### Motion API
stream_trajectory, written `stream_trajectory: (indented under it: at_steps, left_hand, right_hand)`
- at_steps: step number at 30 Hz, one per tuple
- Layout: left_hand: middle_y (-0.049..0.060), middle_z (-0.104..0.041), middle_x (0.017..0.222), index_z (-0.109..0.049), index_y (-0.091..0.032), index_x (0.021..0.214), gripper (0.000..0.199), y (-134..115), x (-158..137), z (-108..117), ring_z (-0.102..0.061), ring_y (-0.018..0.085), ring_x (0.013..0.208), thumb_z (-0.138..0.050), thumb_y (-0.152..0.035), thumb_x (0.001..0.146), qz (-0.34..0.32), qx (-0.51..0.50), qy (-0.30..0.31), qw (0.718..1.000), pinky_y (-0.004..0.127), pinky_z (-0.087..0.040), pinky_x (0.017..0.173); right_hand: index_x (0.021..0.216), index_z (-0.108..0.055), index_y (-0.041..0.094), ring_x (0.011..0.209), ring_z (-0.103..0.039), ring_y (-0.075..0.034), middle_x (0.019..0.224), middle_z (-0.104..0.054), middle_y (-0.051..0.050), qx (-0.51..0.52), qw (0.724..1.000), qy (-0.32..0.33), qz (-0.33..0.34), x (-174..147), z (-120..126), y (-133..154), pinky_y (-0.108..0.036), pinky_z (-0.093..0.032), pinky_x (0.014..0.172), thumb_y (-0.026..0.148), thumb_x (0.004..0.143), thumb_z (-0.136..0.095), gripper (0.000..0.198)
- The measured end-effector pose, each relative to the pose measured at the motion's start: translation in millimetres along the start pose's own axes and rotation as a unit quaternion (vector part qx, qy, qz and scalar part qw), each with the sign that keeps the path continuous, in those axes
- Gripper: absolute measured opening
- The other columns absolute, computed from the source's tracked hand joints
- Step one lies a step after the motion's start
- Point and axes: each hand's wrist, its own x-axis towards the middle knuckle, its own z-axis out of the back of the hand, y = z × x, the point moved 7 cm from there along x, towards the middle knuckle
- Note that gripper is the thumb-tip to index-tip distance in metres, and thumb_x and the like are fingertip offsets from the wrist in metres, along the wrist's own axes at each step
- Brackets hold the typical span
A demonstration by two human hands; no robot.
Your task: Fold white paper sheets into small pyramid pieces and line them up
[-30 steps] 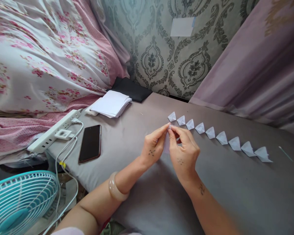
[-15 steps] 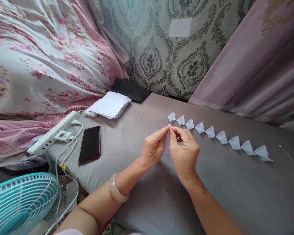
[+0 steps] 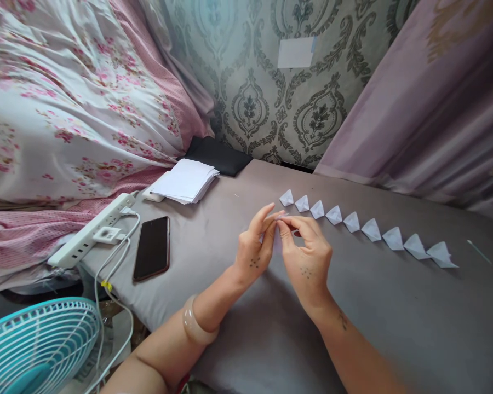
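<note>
My left hand (image 3: pixel 254 243) and my right hand (image 3: pixel 307 246) meet at the fingertips above the grey covered surface. Between them is a small piece of paper (image 3: pixel 276 241), pale and mostly hidden by my fingers. My right thumb and index finger pinch its upper end. The left fingers are curled against the paper, with one digit lifted away from it. Just beyond my hands runs a slanting row of several small folded white paper pieces (image 3: pixel 370 230), pointed at the top, standing apart or nearly touching.
A stack of white paper (image 3: pixel 185 181) lies at the back left, near a black flat item (image 3: pixel 217 155). Closer on the left are a phone (image 3: pixel 151 249), a power strip (image 3: pixel 91 230) with white cables, and a fan (image 3: pixel 41 342). A thin stick (image 3: pixel 479 251) lies far right.
My left thumb and index have loosened, one digit lifting off the paper. The right hand keeps its pinch, its fingertips a little lower and to the left. The view has shifted slightly.
</note>
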Motion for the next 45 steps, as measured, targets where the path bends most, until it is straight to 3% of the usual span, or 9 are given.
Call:
stream_trajectory:
  at_steps: [5, 9, 12, 16, 25, 33, 38, 45]
  left_hand:
    - [0.006, -0.068, 0.122, -0.045, -0.025, 0.137, 0.042, -6, -2, -1, -0.064, 0.016, 0.114, -0.048, -0.019, 0.096, -0.029, 0.007, 0.008, 1.0, 0.031, -0.05, 0.1]
    - [0.006, -0.068, 0.122, -0.047, -0.025, 0.136, 0.042, -9, -2, -2, -0.064, 0.017, 0.113, -0.05, -0.019, 0.095, -0.035, 0.008, 0.009, 0.999, 0.032, -0.05, 0.101]
    - [0.006, -0.07, 0.118, -0.058, -0.023, 0.126, 0.033, -12, 1, 1, -0.067, 0.017, 0.107, -0.053, -0.019, 0.093, -0.037, 0.016, 0.0, 0.999, 0.03, -0.052, 0.097]
    - [0.005, -0.073, 0.11, -0.071, -0.02, 0.104, 0.018, -9, 6, 5, -0.068, 0.018, 0.103, -0.06, -0.023, 0.089, 0.006, -0.026, -0.018, 0.999, 0.029, -0.054, 0.094]
    - [0.003, -0.076, 0.095, -0.076, -0.02, 0.096, 0.016, 3, 7, 7, -0.071, 0.017, 0.088, -0.067, -0.026, 0.084, 0.086, -0.083, -0.042, 0.992, 0.027, -0.056, 0.083]
    - [0.005, -0.077, 0.091, -0.077, -0.019, 0.089, 0.018, 12, 8, 4, -0.069, 0.015, 0.082, -0.075, -0.031, 0.077, 0.2, -0.21, -0.048, 0.956, 0.025, -0.054, 0.078]
    - [0.007, -0.076, 0.092, -0.078, -0.017, 0.085, 0.018, 14, 10, 8, -0.068, 0.015, 0.082, -0.076, -0.032, 0.076, 0.211, -0.236, -0.064, 0.947, 0.026, -0.053, 0.079]
    - [0.005, -0.077, 0.087, -0.078, -0.019, 0.082, 0.013, 9, 10, 8, -0.069, 0.016, 0.081, -0.077, -0.029, 0.075, 0.192, -0.213, -0.067, 0.956, 0.027, -0.054, 0.079]
  right_hand:
    - [0.085, -0.065, 0.02, 0.077, -0.062, -0.015, 0.084, -0.066, -0.003, 0.005, 1.0, 0.003, -0.002, 2, 2, 2, -0.031, -0.053, 0.075, 0.017, 0.088, -0.055, 0.01]
    - [0.082, -0.061, 0.02, 0.079, -0.06, -0.015, 0.083, -0.063, -0.002, 0.018, 0.999, 0.042, -0.015, 4, -1, -2, -0.031, -0.051, 0.076, 0.015, 0.089, -0.051, 0.012]
    - [0.083, -0.06, 0.02, 0.082, -0.06, -0.015, 0.085, -0.063, -0.003, 0.033, 0.997, 0.06, -0.019, 6, -1, -4, -0.031, -0.051, 0.077, 0.015, 0.09, -0.05, 0.013]
    - [0.084, -0.062, 0.02, 0.084, -0.061, -0.015, 0.087, -0.064, -0.003, 0.047, 0.997, 0.055, -0.007, 9, 0, -3, -0.032, -0.05, 0.079, 0.017, 0.09, -0.051, 0.013]
    - [0.086, -0.067, 0.019, 0.08, -0.061, -0.013, 0.085, -0.064, -0.002, 0.072, 0.993, 0.063, -0.07, 6, -3, -10, -0.028, -0.05, 0.077, 0.019, 0.09, -0.057, 0.011]
    - [0.093, -0.067, 0.017, 0.087, -0.062, -0.015, 0.09, -0.065, -0.005, 0.03, 0.998, 0.05, -0.011, 2, -5, -4, -0.03, -0.05, 0.082, 0.016, 0.092, -0.053, 0.014]
    - [0.096, -0.068, 0.018, 0.092, -0.064, -0.018, 0.092, -0.067, -0.006, 0.004, 0.998, 0.067, 0.018, 0, -7, 2, -0.033, -0.05, 0.084, 0.014, 0.091, -0.052, 0.017]
    - [0.092, -0.067, 0.016, 0.085, -0.063, -0.018, 0.088, -0.067, -0.006, -0.033, 0.996, 0.081, -0.027, -1, -6, -5, -0.033, -0.049, 0.077, 0.019, 0.093, -0.05, 0.017]
